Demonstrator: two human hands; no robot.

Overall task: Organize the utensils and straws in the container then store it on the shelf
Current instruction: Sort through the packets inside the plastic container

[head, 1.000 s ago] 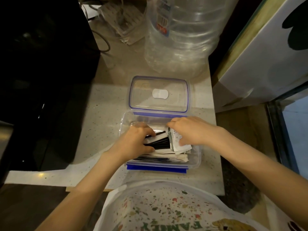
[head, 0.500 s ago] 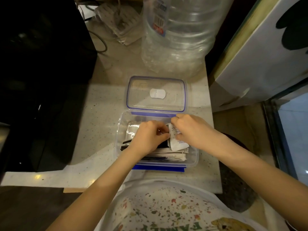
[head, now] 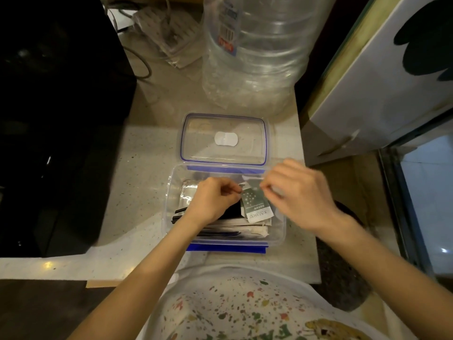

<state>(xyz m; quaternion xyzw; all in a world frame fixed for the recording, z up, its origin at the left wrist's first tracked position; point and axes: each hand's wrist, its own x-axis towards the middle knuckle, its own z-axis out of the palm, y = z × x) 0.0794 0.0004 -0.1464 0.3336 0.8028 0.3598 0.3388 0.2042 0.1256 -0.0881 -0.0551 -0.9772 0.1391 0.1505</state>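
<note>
A clear plastic container [head: 175,192] with blue clips sits open on the speckled counter. Its lid [head: 224,139] lies flat just behind it. Inside lie black straws [head: 180,215] and paper-wrapped utensils [head: 245,230] along the near side. A green and white packet [head: 256,206] stands tilted over them. My left hand [head: 212,202] pinches the packet's upper left corner. My right hand [head: 299,193] pinches its upper right edge, above the container's right side.
A large clear water bottle [head: 255,52] stands behind the lid. A black appliance [head: 56,119] fills the left side, with a power strip [head: 166,30] and cable at the back. A white panel [head: 380,82] rises on the right. The counter's front edge [head: 122,263] is close to my body.
My left hand left the black straws and came right to the packet. Both hands have lifted the packet higher, and my right hand has drawn to the right.
</note>
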